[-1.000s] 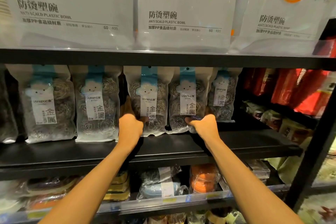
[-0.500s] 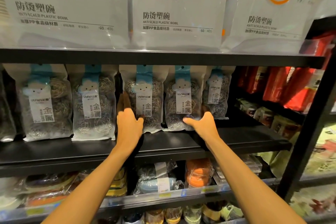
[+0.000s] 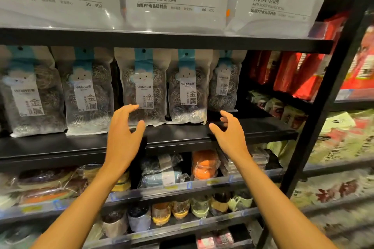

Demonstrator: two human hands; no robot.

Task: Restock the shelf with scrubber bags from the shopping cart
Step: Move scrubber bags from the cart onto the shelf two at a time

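Both my hands are empty, fingers loose: my left hand (image 3: 123,129) hovers before the middle scrubber bag (image 3: 144,87), my right hand (image 3: 229,135) near its neighbour (image 3: 188,89). The bags stand upright on the shelf (image 3: 182,136). Placement looks finished; next, I reckon, turn to the cart, out of view, for more.

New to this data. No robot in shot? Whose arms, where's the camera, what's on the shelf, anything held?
No robot here: a person works with bare hands. The camera sits on their head, looking forward and down, so both arms enter from the bottom edge. The left hand and right hand are open, fingers spread, holding nothing, just in front of the scrubber bags. Five bags stand upright in a row on the black shelf. White bowl packs sit on the shelf above; other packaged goods fill the shelves below. The cart is out of view.
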